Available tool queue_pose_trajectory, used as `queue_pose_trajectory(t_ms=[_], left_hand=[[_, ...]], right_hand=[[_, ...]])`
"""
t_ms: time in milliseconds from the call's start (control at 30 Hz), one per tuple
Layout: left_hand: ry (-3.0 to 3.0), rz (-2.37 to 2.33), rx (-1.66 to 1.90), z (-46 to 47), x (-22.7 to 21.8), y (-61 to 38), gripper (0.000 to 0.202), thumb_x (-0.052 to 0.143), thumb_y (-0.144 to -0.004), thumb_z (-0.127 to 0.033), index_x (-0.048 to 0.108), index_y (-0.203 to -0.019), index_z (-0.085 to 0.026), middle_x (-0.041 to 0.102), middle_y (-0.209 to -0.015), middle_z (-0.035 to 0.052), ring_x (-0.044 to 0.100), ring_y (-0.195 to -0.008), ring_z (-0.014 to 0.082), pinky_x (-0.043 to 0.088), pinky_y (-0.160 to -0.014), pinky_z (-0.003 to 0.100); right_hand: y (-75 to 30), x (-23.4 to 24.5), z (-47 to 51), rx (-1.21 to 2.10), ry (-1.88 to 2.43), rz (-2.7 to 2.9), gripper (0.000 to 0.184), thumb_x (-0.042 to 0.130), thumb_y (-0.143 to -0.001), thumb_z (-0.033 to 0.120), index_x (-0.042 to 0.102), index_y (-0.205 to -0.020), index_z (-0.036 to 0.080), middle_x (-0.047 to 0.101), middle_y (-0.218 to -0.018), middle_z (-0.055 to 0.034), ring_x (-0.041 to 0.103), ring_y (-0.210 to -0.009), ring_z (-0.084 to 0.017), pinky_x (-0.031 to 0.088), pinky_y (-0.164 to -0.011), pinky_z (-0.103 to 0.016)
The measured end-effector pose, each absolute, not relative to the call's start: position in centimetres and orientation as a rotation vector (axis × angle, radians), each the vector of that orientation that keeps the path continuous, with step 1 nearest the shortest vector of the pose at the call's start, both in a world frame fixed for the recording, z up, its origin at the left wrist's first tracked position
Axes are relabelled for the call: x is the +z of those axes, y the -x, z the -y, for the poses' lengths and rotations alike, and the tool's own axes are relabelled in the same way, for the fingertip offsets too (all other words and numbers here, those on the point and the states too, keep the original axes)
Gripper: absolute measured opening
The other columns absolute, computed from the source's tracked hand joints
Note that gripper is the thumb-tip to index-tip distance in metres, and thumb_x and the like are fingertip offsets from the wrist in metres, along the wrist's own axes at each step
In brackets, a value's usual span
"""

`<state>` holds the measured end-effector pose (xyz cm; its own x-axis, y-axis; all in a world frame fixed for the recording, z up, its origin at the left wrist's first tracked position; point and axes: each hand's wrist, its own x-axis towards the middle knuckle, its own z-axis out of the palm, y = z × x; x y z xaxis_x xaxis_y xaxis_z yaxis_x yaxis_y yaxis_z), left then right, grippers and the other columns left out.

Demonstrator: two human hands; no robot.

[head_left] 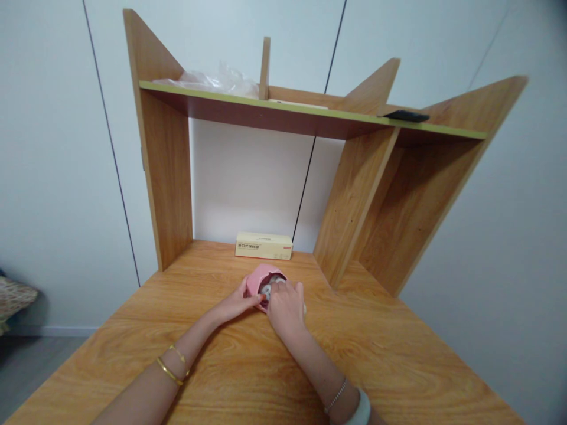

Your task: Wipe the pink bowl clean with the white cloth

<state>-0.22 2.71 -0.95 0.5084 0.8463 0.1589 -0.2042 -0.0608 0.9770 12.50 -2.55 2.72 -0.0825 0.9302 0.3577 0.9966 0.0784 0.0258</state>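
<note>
A small pink cup lies tilted on the wooden desk, its mouth turned toward me, with white round pieces inside. My left hand grips the cup's side from the left. The fingertips of my right hand reach into the cup's mouth among the white pieces; whether they pinch one I cannot tell.
A long cream cardboard box lies at the desk's back against the white wall. A wooden hutch rises behind, with a shelf carrying a clear plastic bag and a flat black object. An upright divider stands to the right.
</note>
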Motion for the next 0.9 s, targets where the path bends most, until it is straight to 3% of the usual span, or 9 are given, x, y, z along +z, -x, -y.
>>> queue_pose_trajectory(t_ms=[167, 333, 633, 767, 900], left_hand=[[-1.44, -0.646, 0.949, -2.8, -1.1, 0.5, 0.068, 0.072, -0.062, -0.038, 0.042, -0.119, -0.015, 0.056, -0.115, 0.0119, 0.05, -0.107, 0.0258, 0.043, -0.089, 0.038], [-1.478, -0.676, 0.971, -2.9, -1.3, 0.6, 0.065, 0.071, -0.064, -0.039, 0.044, -0.118, -0.015, 0.054, -0.119, 0.0101, 0.046, -0.113, 0.0246, 0.033, -0.1, 0.039], [-1.28, -0.636, 0.986, -2.4, -0.9, 0.2, 0.06, 0.072, -0.063, -0.036, 0.046, -0.112, -0.016, 0.061, -0.103, 0.0088, 0.059, -0.089, 0.0216, 0.05, -0.077, 0.036], [-1.069, -0.634, 1.054, -3.1, -1.5, -0.1, 0.054, 0.07, -0.065, -0.038, 0.05, -0.109, -0.016, 0.063, -0.102, 0.0101, 0.061, -0.087, 0.0228, 0.052, -0.076, 0.039], [-0.929, -0.679, 1.121, -3.6, -1.8, -0.1, 0.047, 0.068, -0.068, -0.038, 0.053, -0.108, -0.017, 0.064, -0.1, 0.0089, 0.062, -0.09, 0.0218, 0.051, -0.078, 0.036]], right_hand=[[-12.7, 2.6, 2.8, -0.334, 1.808, 2.308, 0.02, 0.047, -0.079, 0.019, 0.063, -0.088, 0.01, 0.063, -0.092, -0.0141, 0.05, -0.088, -0.023, 0.022, -0.076, -0.037], [-13.6, 2.1, 2.8, -0.291, 1.694, 2.356, 0.02, 0.044, -0.079, 0.016, 0.061, -0.09, 0.014, 0.063, -0.094, -0.0103, 0.049, -0.089, -0.021, 0.022, -0.075, -0.036], [-13.8, 2.2, 2.7, -0.283, 1.618, 2.381, 0.02, 0.048, -0.077, 0.017, 0.061, -0.092, 0.017, 0.062, -0.093, -0.0079, 0.047, -0.089, -0.021, 0.02, -0.076, -0.036], [-14.3, 1.8, 2.4, -0.173, 1.55, 2.142, 0.031, 0.045, -0.078, 0.014, 0.058, -0.104, 0.025, 0.062, -0.098, -0.0026, 0.047, -0.092, -0.018, 0.022, -0.074, -0.032], [-15.4, 1.0, 1.6, -0.125, 1.551, 1.811, 0.032, 0.038, -0.082, 0.015, 0.058, -0.106, 0.023, 0.061, -0.104, -0.0027, 0.048, -0.093, -0.017, 0.025, -0.076, -0.029]])
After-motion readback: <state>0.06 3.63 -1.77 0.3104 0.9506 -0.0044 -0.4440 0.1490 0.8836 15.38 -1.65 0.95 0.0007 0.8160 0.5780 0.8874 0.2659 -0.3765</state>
